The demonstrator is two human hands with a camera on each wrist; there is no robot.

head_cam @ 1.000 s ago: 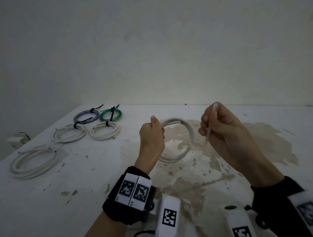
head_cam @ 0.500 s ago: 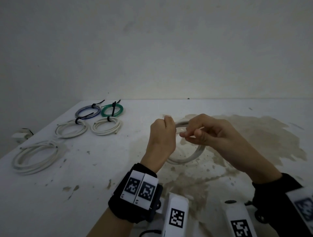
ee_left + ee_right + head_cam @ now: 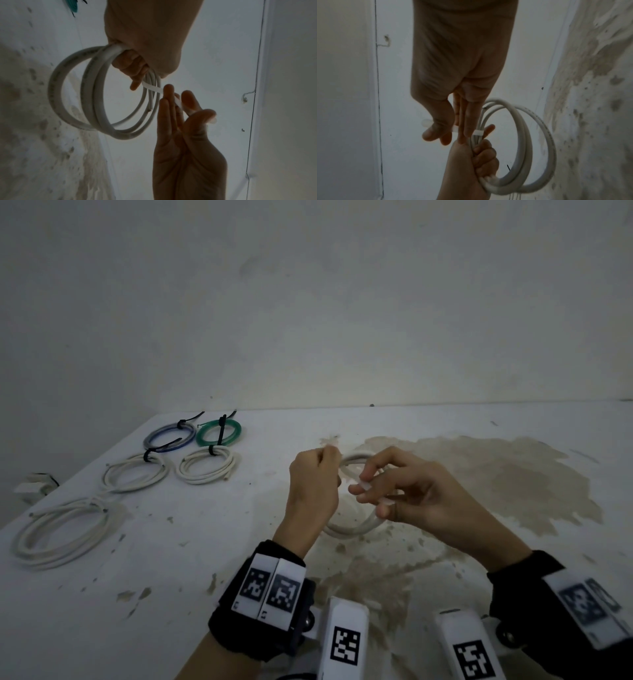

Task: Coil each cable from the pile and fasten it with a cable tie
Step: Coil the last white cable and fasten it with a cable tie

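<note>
A white cable coil (image 3: 349, 530) hangs upright above the stained table, gripped at its top by my left hand (image 3: 313, 484). In the left wrist view the coil (image 3: 72, 119) shows several loops and a cut end. My right hand (image 3: 404, 491) sits just right of the left one and pinches a translucent white cable tie (image 3: 371, 489) between thumb and fingers. The tie (image 3: 477, 132) lies across the bunched strands just above the left fist (image 3: 471, 169), its tip beside the left index finger. Whether it is looped or locked I cannot tell.
At the table's back left lie a blue-grey coil (image 3: 169, 436) and a green coil (image 3: 219, 433) with black ties, two small white coils (image 3: 137, 477) (image 3: 205, 470), and a larger white coil (image 3: 61, 534). A brown stain (image 3: 479, 481) covers the table's middle. Tagged white blocks (image 3: 346, 642) sit near me.
My right hand brought the tie down from upright and moved left to the coil at the left fist. The left hand kept its grip on the coil.
</note>
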